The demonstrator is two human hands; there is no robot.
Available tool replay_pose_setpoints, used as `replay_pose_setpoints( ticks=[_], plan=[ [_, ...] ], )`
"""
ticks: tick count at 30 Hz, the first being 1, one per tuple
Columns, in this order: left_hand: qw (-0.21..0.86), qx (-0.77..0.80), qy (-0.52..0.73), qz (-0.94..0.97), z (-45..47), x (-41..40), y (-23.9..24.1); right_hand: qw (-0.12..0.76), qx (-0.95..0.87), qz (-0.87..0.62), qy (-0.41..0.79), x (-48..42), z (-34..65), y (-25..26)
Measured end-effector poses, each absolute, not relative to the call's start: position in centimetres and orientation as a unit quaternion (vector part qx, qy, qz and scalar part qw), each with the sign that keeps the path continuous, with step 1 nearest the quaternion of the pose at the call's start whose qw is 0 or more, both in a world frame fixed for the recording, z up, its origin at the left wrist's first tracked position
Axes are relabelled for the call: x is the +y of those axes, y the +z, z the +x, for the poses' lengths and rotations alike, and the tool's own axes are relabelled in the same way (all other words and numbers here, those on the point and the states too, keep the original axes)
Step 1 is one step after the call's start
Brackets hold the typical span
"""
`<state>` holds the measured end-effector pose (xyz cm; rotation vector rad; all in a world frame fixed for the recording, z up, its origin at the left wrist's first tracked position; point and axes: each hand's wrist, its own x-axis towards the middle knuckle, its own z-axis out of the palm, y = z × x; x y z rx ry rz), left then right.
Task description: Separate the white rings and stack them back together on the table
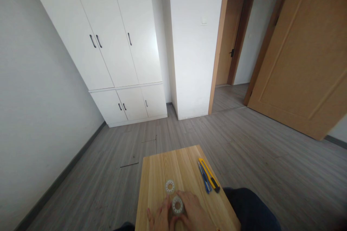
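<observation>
On a small wooden table [162, 168] at the bottom of the head view lie two pale round perforated discs. The far disc [170, 186] lies free on the wood. The near disc [177, 205] sits between my two hands. My left hand [160, 218] lies flat with its fingers stretched toward that disc. My right hand [193, 212] rests on the table, with fingertips touching the disc's right edge. A yellow utility knife [209, 174] and a blue pen [204, 178] lie side by side near the table's right edge, apart from both hands.
A white wardrobe [119, 50] stands against the back wall. An open wooden door [303, 54] stands to the right, with a doorway [230, 94] into a hallway. Grey plank floor surrounds the table. My dark trouser leg [249, 207] is right of the table.
</observation>
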<state>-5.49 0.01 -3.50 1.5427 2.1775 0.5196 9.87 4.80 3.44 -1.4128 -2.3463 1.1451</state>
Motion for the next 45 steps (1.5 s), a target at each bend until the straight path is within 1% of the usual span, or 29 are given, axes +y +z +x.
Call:
replay_pose_setpoints(
  ticks=[4, 9, 12, 15, 19, 23, 26, 29, 34, 37, 41, 45],
  plan=[
    [0.183, 0.779, 0.166, 0.577, -5.4, 0.0, -3.7, 0.101, -0.79, -0.464, 0.388, 4.8, 9.7, 3.5],
    [0.162, 0.78, 0.175, 0.578, -5.4, -0.1, -3.8, 0.109, -0.803, -0.454, 0.37, 4.8, 9.3, 2.5],
    [0.176, 0.781, 0.177, 0.572, -5.4, 0.0, -3.7, 0.112, -0.814, -0.441, 0.362, 5.4, 9.8, 2.4],
    [0.189, 0.782, 0.163, 0.572, -5.4, 0.0, -3.5, 0.129, -0.81, -0.421, 0.387, 7.2, 10.7, 3.2],
    [0.184, 0.786, 0.13, 0.576, -5.6, 0.1, -3.2, 0.152, -0.797, -0.453, 0.371, 11.0, 10.5, 4.5],
    [0.217, 0.762, 0.114, 0.6, -5.8, 0.4, -3.1, 0.125, -0.826, -0.426, 0.348, 13.4, 7.9, 4.3],
    [0.234, 0.75, 0.128, 0.606, -5.6, 0.6, -3.2, 0.094, -0.849, -0.395, 0.337, 14.0, 5.9, 3.5],
    [0.219, 0.756, 0.135, 0.601, -5.1, 0.6, -3.5, 0.087, -0.86, -0.379, 0.329, 14.1, 5.0, 3.1],
    [0.172, 0.759, 0.175, 0.603, -4.5, 0.6, -4.0, 0.129, -0.845, -0.403, 0.326, 13.3, 7.2, 3.6],
    [0.19, 0.753, 0.217, 0.591, -4.5, 0.7, -4.6, 0.149, -0.836, -0.41, 0.332, 11.5, 9.5, 3.8],
    [0.217, 0.749, 0.27, 0.564, -5.0, 0.9, -5.7, 0.159, -0.829, -0.384, 0.375, 8.5, 10.8, 3.4],
    [0.25, 0.738, 0.275, 0.564, -5.5, 1.0, -6.1, 0.153, -0.834, -0.378, 0.372, 7.4, 10.2, 2.9]
  ],
)
